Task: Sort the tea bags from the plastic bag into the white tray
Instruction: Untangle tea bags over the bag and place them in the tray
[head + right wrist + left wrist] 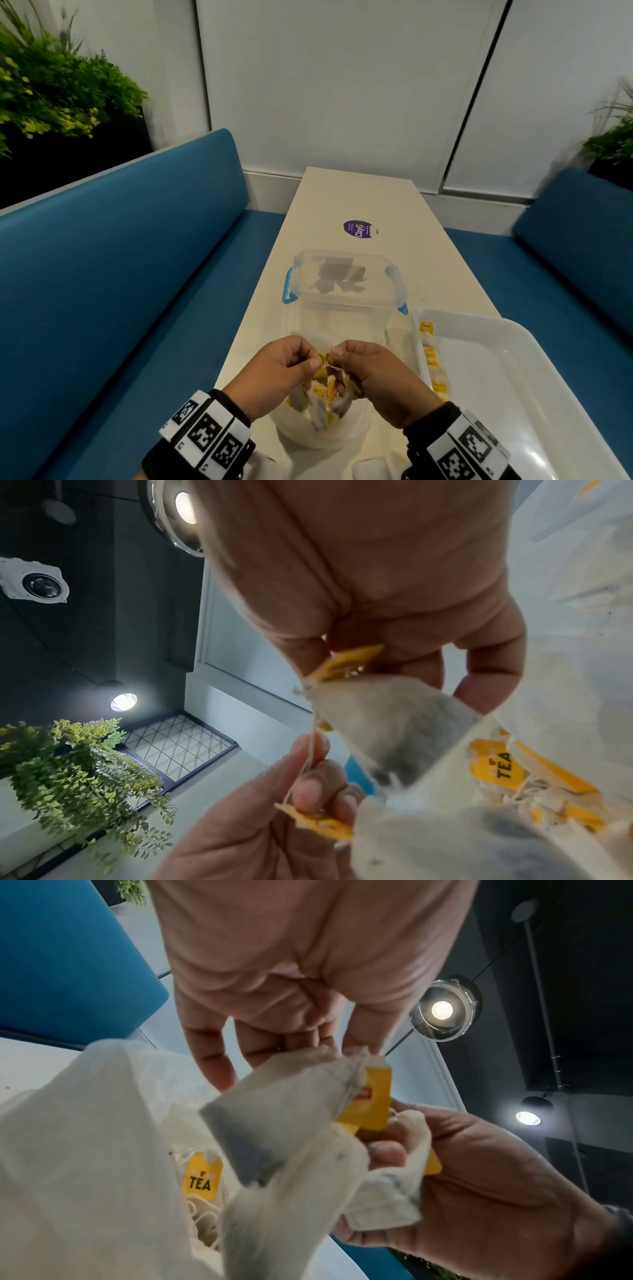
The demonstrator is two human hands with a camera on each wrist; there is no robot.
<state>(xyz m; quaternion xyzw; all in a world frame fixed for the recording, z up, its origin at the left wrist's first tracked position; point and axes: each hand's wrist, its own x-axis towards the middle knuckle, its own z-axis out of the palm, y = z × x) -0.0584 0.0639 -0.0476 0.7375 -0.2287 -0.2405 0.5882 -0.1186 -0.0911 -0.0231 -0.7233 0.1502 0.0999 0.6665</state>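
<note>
Blue upholstered seats flank a long pale bench [356, 205] that runs toward a white panelled wall. At the near end the left hand [274, 371] and right hand [380, 373] meet just above the plastic bag [322, 435]; each pinches part of a small cluster of tea bags [329, 387], the left hand on a string and yellow tag, the right hand on a tag and pouch, apparently teasing tangled strings apart. Judging by this, the sorting is at an early stage: at 3 o'clock from the hands the white tray [548, 359] carries only a short column of tea bags along its left wall, while many more lie in the plastic bag beneath the hands. At 12 o'clock stands a clear lidded box [342, 277] with blue clips; the dark shapes in it are too dim to identify. How many pouches are in the cluster is unclear through blur, the hands cover the bag's mouth, and the tray's near right corner is cut off.
</note>
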